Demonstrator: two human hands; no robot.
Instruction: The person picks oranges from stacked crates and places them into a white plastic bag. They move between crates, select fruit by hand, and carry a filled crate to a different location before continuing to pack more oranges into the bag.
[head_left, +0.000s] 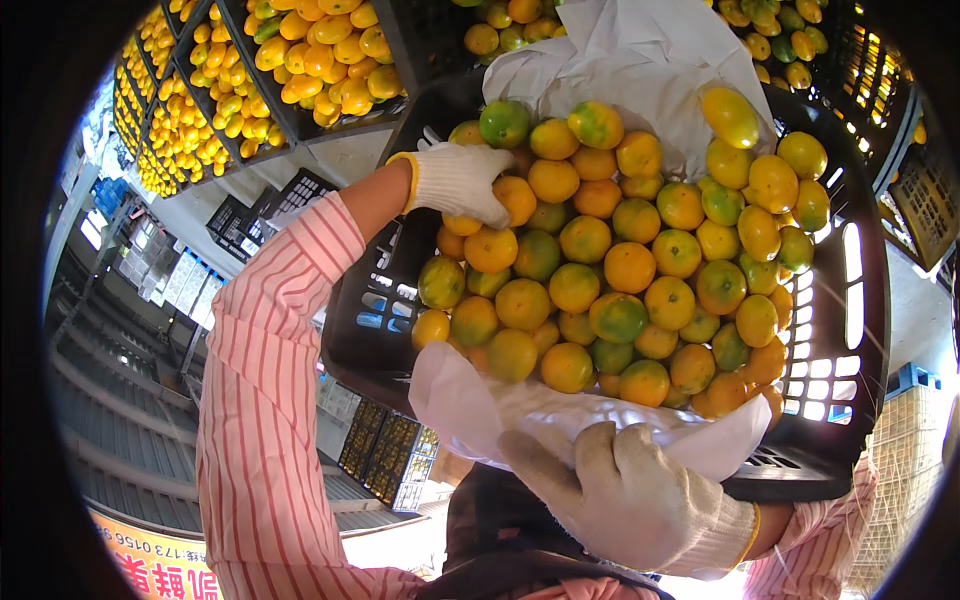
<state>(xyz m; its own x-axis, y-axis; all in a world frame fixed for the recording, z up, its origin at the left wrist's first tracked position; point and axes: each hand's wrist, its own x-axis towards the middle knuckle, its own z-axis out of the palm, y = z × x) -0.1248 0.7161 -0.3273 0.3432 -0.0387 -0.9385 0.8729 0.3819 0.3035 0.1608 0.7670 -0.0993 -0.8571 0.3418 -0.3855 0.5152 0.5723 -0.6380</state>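
Note:
A black plastic crate (862, 315) lined with white paper (637, 75) holds many orange-and-green mandarins (628, 267). My left hand (461, 180), in a white knit glove with a yellow cuff, reaches over the crate's left side. Its thumb and fingers close around an orange mandarin (514, 201) in the pile; the fingertips are partly hidden among the fruit. My right hand (637, 495), in a soiled glove of the same kind, is at the near side. Its thumb is spread from the fingers, which lie against the near paper flap (465, 390). No fruit shows in it.
More black crates of mandarins (322, 52) stand at the upper left, with others (517, 22) beyond the lined crate. Smaller black crates (240, 217) sit farther left. Stacked fruit crates (382, 450) appear at lower left, and a wrapped stack (900, 450) at right.

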